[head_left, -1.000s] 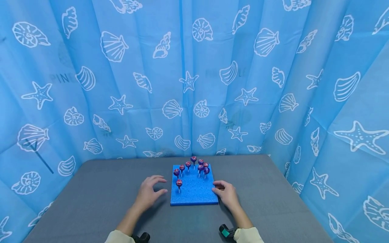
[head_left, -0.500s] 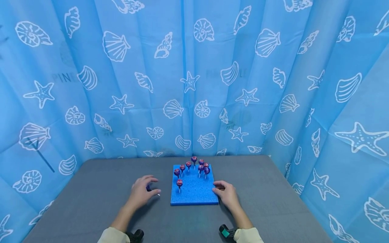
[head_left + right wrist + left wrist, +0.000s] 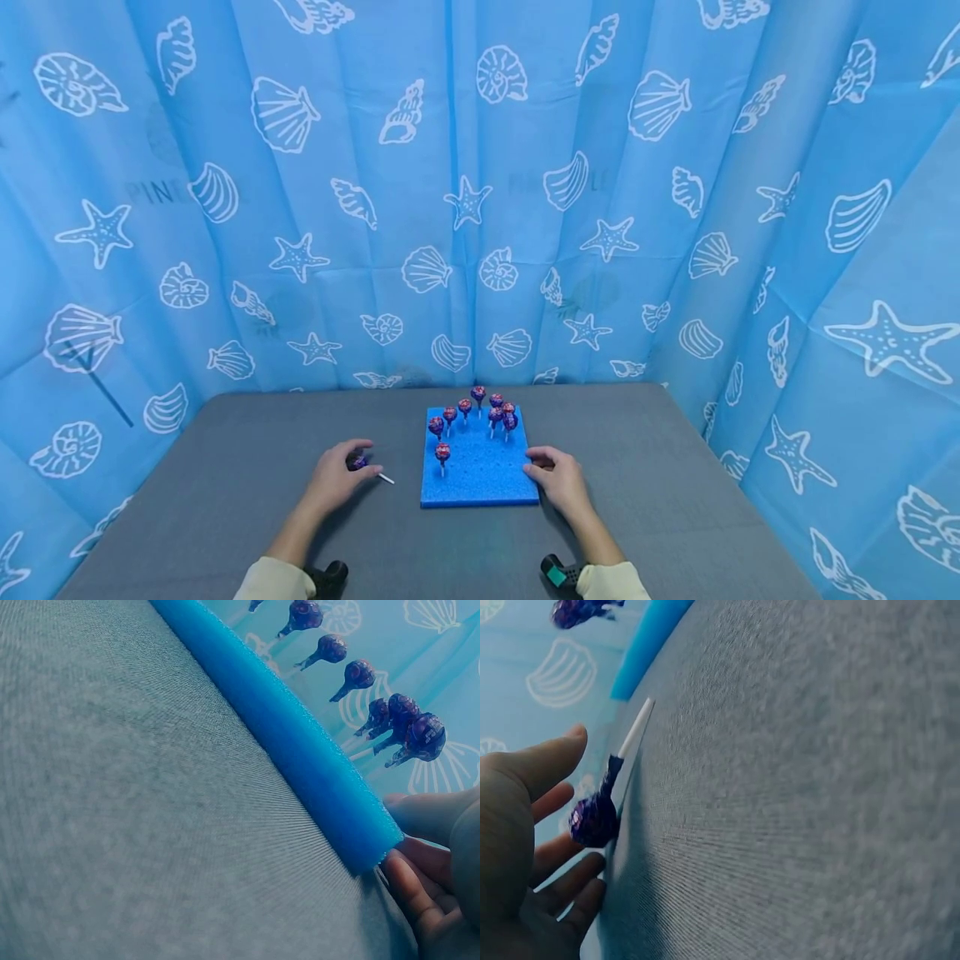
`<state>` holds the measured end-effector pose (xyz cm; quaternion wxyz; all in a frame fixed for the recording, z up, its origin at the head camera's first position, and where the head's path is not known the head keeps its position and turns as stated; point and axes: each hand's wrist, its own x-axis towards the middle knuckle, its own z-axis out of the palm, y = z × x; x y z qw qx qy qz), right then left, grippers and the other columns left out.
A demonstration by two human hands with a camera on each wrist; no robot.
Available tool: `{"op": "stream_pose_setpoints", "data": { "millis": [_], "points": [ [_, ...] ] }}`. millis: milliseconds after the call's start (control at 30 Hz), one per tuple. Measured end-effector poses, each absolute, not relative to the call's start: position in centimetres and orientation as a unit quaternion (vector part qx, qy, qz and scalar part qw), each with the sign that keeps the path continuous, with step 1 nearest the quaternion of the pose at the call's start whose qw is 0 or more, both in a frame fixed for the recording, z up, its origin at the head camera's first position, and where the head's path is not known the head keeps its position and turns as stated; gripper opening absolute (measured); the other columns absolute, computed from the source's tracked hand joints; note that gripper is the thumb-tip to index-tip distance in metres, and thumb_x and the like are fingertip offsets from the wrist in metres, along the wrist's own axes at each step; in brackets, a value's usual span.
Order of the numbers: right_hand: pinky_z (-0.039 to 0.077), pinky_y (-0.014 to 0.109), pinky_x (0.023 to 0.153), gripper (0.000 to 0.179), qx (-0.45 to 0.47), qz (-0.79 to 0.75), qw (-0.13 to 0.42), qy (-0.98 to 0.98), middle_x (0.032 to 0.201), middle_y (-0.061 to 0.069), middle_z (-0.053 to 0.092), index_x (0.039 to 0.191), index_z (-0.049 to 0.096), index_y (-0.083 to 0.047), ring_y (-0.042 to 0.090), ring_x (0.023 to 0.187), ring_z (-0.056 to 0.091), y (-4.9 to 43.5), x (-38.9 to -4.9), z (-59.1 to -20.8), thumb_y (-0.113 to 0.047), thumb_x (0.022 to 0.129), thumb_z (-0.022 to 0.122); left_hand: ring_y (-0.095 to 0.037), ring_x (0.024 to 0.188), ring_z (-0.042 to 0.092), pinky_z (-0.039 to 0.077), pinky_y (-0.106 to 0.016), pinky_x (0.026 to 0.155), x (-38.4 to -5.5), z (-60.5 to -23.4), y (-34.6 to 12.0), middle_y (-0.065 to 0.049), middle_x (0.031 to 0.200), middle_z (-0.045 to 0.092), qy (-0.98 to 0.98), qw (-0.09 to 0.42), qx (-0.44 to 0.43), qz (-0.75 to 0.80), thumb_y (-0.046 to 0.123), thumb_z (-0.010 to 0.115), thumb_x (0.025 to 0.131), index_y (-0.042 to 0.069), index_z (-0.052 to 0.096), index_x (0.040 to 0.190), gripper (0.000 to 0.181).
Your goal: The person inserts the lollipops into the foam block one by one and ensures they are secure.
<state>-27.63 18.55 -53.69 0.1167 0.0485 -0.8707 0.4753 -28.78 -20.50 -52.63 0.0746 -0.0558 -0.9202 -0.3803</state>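
Observation:
A lollipop in a dark purple wrapper lies on the grey table with its white stick pointing toward the board. My left hand is around its candy end, thumb and fingers spread apart; in the left wrist view the thumb is clear of the lollipop. The blue foam board has several lollipops standing in it, along the back and left, one nearer the front left. My right hand grips the board's right edge, thumb at the top and fingers against the side.
The grey table extends to both sides of the board. Behind it and on the right hangs a blue curtain with white shells and starfish. Small holes dot the board's surface.
My left hand has drawn back to the left, bringing the lying lollipop and its stick into sight. The right hand and the board stay in place.

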Motion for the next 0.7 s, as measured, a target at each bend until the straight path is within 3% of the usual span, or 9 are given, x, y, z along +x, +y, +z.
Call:
{"op": "stream_pose_setpoints", "data": {
  "millis": [700],
  "points": [
    [0.052, 0.04, 0.08, 0.02, 0.056, 0.475, 0.116, -0.87, 0.097, 0.005, 0.068, 0.108, 0.07, -0.004, 0.02, 0.089, 0.063, 18.6, -27.4, -53.4, -0.007, 0.089, 0.071, -0.033, 0.112, 0.058, 0.039, -0.056, 0.095, -29.2, -53.1, -22.2, -0.011, 0.115, 0.067, -0.897, 0.07, -0.063, -0.431, 0.013, 0.075, 0.086, 0.009, 0.064, 0.122, 0.038]
  ]
}}
